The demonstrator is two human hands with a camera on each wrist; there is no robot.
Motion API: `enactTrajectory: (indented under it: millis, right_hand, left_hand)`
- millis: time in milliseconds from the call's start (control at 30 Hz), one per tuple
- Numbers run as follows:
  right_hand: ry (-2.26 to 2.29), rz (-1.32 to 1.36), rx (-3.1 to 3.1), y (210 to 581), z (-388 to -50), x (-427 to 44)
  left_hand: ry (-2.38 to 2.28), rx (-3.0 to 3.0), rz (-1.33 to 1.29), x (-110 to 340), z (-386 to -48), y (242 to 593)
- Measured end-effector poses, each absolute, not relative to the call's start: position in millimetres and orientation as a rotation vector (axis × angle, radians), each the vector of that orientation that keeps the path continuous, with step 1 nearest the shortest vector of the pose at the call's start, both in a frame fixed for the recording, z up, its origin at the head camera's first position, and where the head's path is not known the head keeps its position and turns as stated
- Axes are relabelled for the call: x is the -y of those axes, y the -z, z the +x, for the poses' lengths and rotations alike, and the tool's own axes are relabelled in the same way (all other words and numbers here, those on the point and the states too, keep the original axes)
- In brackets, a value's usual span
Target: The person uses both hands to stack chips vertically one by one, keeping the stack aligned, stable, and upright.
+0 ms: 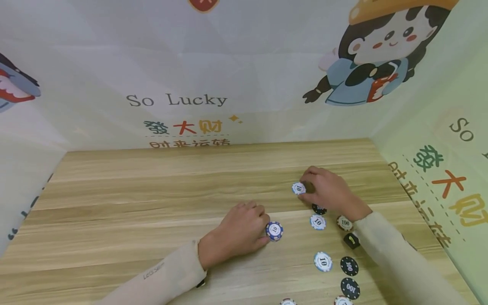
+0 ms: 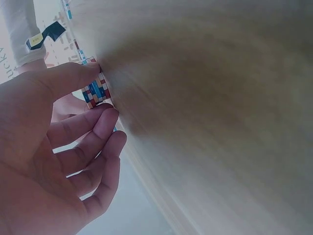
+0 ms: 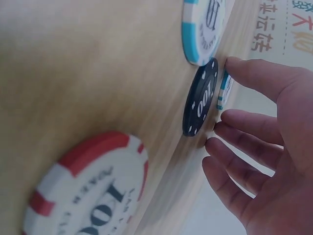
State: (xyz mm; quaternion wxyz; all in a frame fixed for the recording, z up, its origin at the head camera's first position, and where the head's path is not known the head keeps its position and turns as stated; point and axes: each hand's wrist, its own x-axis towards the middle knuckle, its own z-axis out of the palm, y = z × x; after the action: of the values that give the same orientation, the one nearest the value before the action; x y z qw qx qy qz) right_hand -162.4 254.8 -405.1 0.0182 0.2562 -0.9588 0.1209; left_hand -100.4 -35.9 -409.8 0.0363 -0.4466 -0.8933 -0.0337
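Note:
My left hand (image 1: 240, 228) grips a short stack of poker chips (image 1: 274, 231) on the wooden table, the top one dark blue and white and marked 10. In the left wrist view, red, white and blue chip edges (image 2: 97, 90) show between thumb and fingers. Farther off and to the right, my right hand (image 1: 328, 188) pinches a light blue and white poker chip (image 1: 299, 188) marked 10 by its edge. Whether this chip touches the table I cannot tell. A black 100 chip (image 3: 200, 98) lies close to the right hand, partly under it in the head view.
Loose chips lie on the right: light blue 10 chips (image 1: 323, 262), black 100 chips (image 1: 349, 266) and a red-edged 100 chip (image 1: 345, 223). More chips are cut off at the bottom edge. Printed cloth walls (image 1: 251, 76) enclose the table's back and sides.

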Motion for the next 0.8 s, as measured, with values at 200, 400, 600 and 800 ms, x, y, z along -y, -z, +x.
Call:
enactTrajectory:
  millis: [200,400,600,800]
  right_hand:
    - [-0.407,0.812,2.981,405.9,-169.1,-254.5]
    - [-0.421,0.820,2.994,404.7,-171.5,-252.8]
    - [-0.431,0.806,3.011,405.2,-171.2,-253.2]
    - [-0.404,0.791,3.029,405.6,-169.9,-252.9]
  left_hand:
    - [0.105,2.741,-1.370,36.0,-100.5,409.3]
    - [0.113,2.748,-1.372,36.1,-99.9,408.8]
    - [0.113,2.758,-1.371,35.8,-99.6,409.3]
    - [0.105,2.757,-1.370,36.0,-99.8,409.6]
